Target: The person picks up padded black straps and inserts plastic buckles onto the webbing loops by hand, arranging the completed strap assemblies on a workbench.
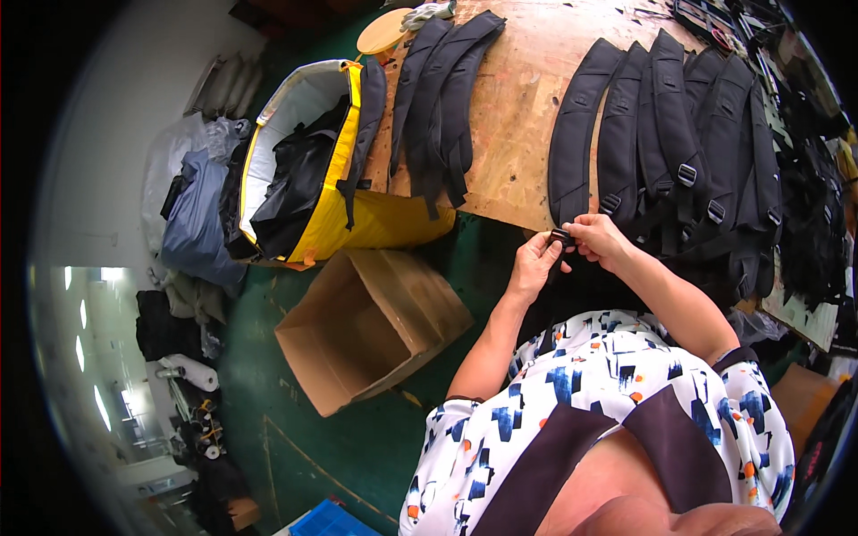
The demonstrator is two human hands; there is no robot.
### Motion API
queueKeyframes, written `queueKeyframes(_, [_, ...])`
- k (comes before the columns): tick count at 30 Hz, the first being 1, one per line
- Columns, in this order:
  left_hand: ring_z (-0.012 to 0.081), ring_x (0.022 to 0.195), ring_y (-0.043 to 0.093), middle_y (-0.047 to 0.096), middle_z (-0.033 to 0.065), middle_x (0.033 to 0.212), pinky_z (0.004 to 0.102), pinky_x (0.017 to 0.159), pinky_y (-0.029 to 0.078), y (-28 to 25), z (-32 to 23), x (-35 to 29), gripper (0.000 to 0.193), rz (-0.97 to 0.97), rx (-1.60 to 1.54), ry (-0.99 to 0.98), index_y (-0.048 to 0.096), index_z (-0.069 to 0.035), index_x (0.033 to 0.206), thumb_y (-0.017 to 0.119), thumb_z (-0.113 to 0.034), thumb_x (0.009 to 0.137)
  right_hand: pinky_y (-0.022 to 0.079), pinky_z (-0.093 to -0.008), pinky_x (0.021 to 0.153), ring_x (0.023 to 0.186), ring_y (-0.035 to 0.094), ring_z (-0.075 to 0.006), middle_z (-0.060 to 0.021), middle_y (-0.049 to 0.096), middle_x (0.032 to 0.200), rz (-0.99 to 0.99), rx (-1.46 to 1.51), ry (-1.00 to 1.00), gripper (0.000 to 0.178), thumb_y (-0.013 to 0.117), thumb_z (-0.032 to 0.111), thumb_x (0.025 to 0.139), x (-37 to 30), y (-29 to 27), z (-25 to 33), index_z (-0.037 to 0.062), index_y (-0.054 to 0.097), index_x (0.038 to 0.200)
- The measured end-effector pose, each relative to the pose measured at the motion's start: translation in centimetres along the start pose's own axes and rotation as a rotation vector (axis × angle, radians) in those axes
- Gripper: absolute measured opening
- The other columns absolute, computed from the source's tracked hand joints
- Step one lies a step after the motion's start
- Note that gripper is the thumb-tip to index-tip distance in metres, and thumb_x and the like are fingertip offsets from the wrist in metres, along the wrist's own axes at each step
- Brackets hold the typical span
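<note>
A black padded shoulder strap [576, 134] lies on the wooden table with its narrow end at the near edge. At that end, a small black buckle [560, 238] is between my two hands. My left hand [534, 265] pinches it from the left, thumb on top. From the right, my right hand [601, 241] closes its fingertips on the buckle's other side; any webbing in them is too small to make out. Several more padded straps [679, 134] with buckles lie side by side to the right of this one.
Another group of black straps [447, 98] lies at the table's [518, 116] left edge. Beside it stands an open yellow bag [357, 223] with black material inside. An open cardboard box [420, 304] sits on the green floor. A round stool [384, 32] is behind the bag.
</note>
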State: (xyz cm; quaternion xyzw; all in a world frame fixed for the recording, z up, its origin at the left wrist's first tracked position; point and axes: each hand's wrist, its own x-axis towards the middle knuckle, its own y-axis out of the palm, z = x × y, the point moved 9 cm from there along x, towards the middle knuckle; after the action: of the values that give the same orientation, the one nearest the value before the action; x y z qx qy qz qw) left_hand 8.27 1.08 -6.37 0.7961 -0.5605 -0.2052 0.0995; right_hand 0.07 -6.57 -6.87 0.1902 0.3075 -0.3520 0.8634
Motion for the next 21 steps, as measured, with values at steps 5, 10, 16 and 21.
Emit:
queueKeyframes(5, [0.0125,0.078,0.059,0.062,0.0094,0.094,0.0236,0.064,0.05,0.2,-1.7,-1.0,0.023,0.076,-0.002,0.046,0.056,0.001,0.102,0.057,-0.016,0.086,0.029,-0.0159,0.035,0.044,0.044,-0.0044,0.0014,0.05,0.063,0.118,0.417,-0.003,0.017,0.058,0.015,0.085,-0.9,0.6,0.5,0.0092,0.049,0.073])
queueKeyframes(10, [0.0126,0.081,0.058,0.062,0.0073,0.094,0.0242,0.074,0.048,0.9,-2.1,-1.0,0.023,0.086,0.033,0.108,0.056,0.001,0.104,0.057,-0.013,0.086,0.029,-0.0149,0.036,0.046,0.044,-0.0035,0.0012,0.049,0.062,0.176,0.481,0.022,0.019,0.058,0.017,0.086,-1.8,1.2,0.4,0.0097,0.048,0.072])
queueKeyframes(16, [0.0088,0.08,0.057,0.061,0.0034,0.091,0.0212,0.073,0.046,0.9,-2.3,-0.6,0.022,0.062,0.09,0.188,0.056,0.002,0.104,0.059,-0.008,0.085,0.025,-0.0156,0.037,0.045,0.036,-0.003,0.0027,0.047,0.061,0.191,0.476,0.066,0.017,0.059,0.017,0.085,-2.7,1.0,0.3,0.0097,0.051,0.073])
queueKeyframes(21, [0.0089,0.078,0.057,0.062,0.0036,0.089,0.0214,0.07,0.047,1.0,-2.5,-0.5,0.021,0.043,0.186,0.172,0.056,0.002,0.103,0.059,-0.006,0.084,0.025,-0.0165,0.037,0.045,0.036,-0.0032,0.0024,0.045,0.06,0.261,0.694,0.186,0.017,0.059,0.016,0.085,-2.8,1.2,-0.7,0.0091,0.052,0.071])
